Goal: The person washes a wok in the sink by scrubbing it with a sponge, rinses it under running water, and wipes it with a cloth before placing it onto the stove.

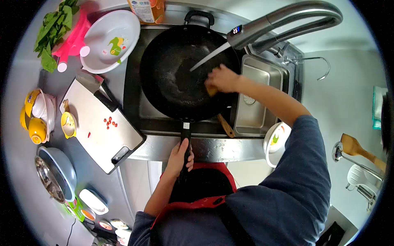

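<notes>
The left hand (179, 158) gripped the handle (186, 134) of a black wok (172, 78) at upper centre, the right hand (223, 78) held a yellowish scrubber (211, 90) inside it, water (210, 57) streamed from a faucet (255, 31) at upper right

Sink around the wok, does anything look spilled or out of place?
Two small oddities: a wooden handle pokes out from under the wok, its other end hidden, as if misplaced; and wet-looking spots mark the metal front edge, perhaps splashes. Nothing looks damaged.
</notes>
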The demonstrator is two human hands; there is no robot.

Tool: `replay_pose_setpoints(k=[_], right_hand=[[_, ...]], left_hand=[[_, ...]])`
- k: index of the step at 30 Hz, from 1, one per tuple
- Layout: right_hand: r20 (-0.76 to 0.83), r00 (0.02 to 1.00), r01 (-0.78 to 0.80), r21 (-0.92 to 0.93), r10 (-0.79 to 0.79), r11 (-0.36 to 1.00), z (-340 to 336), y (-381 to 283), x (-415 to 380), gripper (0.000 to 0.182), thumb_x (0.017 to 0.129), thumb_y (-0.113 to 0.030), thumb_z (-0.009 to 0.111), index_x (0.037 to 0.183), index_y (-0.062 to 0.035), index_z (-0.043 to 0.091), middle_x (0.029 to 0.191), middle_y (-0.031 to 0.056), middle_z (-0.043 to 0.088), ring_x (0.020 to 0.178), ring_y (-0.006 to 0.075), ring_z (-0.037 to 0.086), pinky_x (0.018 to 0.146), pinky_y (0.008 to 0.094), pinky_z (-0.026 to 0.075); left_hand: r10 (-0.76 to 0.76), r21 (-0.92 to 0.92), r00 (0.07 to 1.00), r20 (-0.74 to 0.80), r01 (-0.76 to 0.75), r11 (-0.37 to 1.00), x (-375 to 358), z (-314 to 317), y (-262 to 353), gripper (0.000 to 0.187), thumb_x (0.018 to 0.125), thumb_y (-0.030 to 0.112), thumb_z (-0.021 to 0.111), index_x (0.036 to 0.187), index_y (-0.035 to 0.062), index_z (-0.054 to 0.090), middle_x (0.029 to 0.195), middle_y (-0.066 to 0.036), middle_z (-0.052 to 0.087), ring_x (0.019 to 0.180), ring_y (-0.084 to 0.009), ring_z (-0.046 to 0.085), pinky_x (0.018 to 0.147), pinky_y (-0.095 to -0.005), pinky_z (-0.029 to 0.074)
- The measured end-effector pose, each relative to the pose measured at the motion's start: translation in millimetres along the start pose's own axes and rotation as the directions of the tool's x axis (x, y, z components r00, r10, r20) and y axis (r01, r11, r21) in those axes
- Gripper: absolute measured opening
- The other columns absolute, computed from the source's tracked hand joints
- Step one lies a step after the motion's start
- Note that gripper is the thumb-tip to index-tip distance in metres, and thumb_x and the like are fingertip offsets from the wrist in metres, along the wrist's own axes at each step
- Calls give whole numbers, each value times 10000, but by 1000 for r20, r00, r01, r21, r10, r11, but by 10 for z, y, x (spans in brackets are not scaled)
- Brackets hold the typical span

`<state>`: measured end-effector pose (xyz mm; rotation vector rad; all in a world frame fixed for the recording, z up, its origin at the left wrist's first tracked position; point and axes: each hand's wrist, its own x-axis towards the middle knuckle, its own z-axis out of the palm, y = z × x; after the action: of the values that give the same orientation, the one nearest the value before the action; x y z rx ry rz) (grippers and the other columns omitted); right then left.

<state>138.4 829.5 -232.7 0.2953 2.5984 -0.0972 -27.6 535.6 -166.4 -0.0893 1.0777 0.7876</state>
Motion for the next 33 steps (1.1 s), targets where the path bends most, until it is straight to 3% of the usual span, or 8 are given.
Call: replay_pose_setpoints(k=[4, 7, 9, 10, 13, 21, 27, 33], right_hand=[[-209, 960, -203, -77, 184, 976, 28, 147, 350, 314, 763, -199, 634, 1059, -95, 615, 980, 69, 625, 962, 251, 573, 856, 422, 410], [-192, 843, -231, 714, 502, 661, -66, 107, 555, 243, 843, -199, 562, 1003, -23, 612, 944, 91, 633, 957, 274, 582, 861, 434, 419], [153, 680, 35, 970, 717, -240, -110, 22, 702, 281, 904, -265, 485, 1020, -28, 581, 1042, 136, 592, 1017, 308, 557, 890, 490, 424], [149, 678, 44, 969, 720, -241, -161, -23, 727, 281, 904, -265, 485, 1020, -28, 581, 1042, 136, 592, 1017, 308, 557, 890, 490, 424], [179, 873, 450, 66, 455, -890, -344, -216, 653, 342, 926, -348, 466, 1097, -54, 508, 1190, 187, 451, 1083, 376, 495, 940, 656, 372], [-91, 914, 387, -98, 396, -917, -368, -148, 697, 310, 951, -231, 491, 1173, -22, 440, 1154, 197, 472, 1039, 365, 550, 767, 439, 549], [8, 773, 559, 465, 635, -686, -170, -146, 736, 361, 936, -238, 549, 1203, 0, 498, 920, 101, 586, 597, 142, 504, 463, 242, 380], [259, 402, 278, 880, 878, -386, -139, -294, 646, 365, 958, -282, 489, 741, 4, 556, 541, 35, 457, 412, 157, 444, 383, 309, 340]], left_hand=[[12, 24, 1000, -24, -11, 1000, -44, -32, -15, 397, 945, 451, 468, 845, 69, 431, 555, -23, 419, 384, -111, 386, 349, -275, 349], [19, 56, 999, -48, -17, 998, -80, 11, 23, 397, 946, 452, 466, 847, 69, 430, 556, -20, 418, 385, -109, 384, 349, -275, 352], [23, 90, 998, -65, -17, 996, -93, 4, 50, 398, 947, 453, 464, 849, 69, 430, 556, -18, 417, 385, -108, 385, 348, -275, 354], [28, 95, 998, -54, -23, 995, -80, -24, 39, 401, 946, 457, 464, 854, 69, 430, 558, -16, 418, 385, -107, 388, 347, -274, 355], [30, 105, 999, -39, -26, 994, -86, -54, 52, 406, 941, 466, 468, 864, 68, 431, 563, -13, 419, 386, -107, 393, 346, -272, 357], [16, 118, 999, -28, -13, 993, -76, -77, 73, 418, 933, 481, 476, 855, 73, 434, 562, -14, 418, 386, -105, 394, 345, -274, 355], [17, 137, 999, -47, -11, 991, -102, -64, 81, 415, 932, 481, 479, 848, 77, 436, 558, -14, 423, 385, -103, 391, 348, -274, 350], [35, 142, 999, -19, -31, 989, -93, -39, 65, 412, 931, 478, 481, 836, 79, 440, 545, -13, 421, 383, -104, 391, 349, -273, 345]])
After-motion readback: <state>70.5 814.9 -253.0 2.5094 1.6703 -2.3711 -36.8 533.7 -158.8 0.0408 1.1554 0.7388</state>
